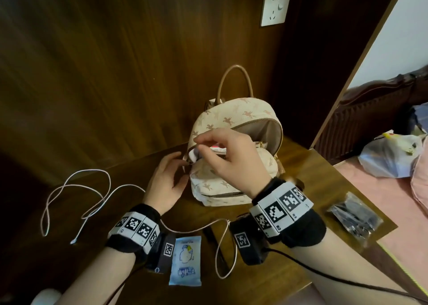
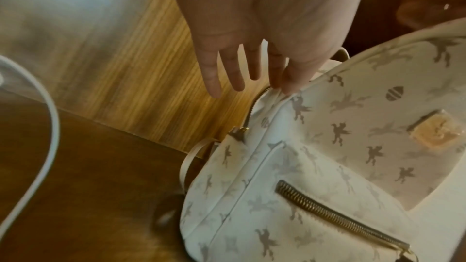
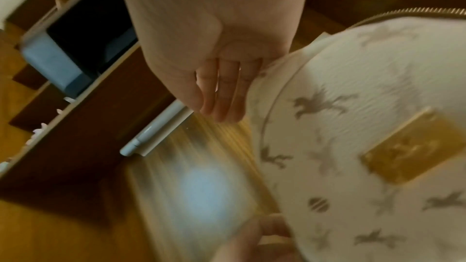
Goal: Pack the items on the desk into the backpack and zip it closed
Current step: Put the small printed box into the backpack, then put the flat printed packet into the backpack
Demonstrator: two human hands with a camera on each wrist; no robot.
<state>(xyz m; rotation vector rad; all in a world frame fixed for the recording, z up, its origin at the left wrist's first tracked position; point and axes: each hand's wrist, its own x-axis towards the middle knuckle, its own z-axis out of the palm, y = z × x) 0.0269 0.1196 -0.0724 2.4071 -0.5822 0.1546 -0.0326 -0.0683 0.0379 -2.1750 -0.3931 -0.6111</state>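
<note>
A cream backpack [image 1: 234, 128] printed with winged horses stands upright at the back of the wooden desk [image 1: 308, 172], its main zip open. My left hand [image 1: 184, 167] pinches the opening's left edge by the zip, thumb and forefinger [image 2: 283, 85] on the fabric while the other fingers stay straight. My right hand [image 1: 201, 145] hovers over the opening with curled fingers, holding a white and pink packet [image 1: 216, 149] that sits partly inside the bag. In the right wrist view the hand [image 3: 216, 111] is beside the backpack [image 3: 365, 127]; that view is blurred.
On the desk lie a looping white cable [image 1: 76, 195], a blue and white wipes packet [image 1: 185, 260] near the front edge, and a clear bag of black items [image 1: 354, 214] at the right corner. A wall socket [image 1: 275, 5] is above. A bed stands right.
</note>
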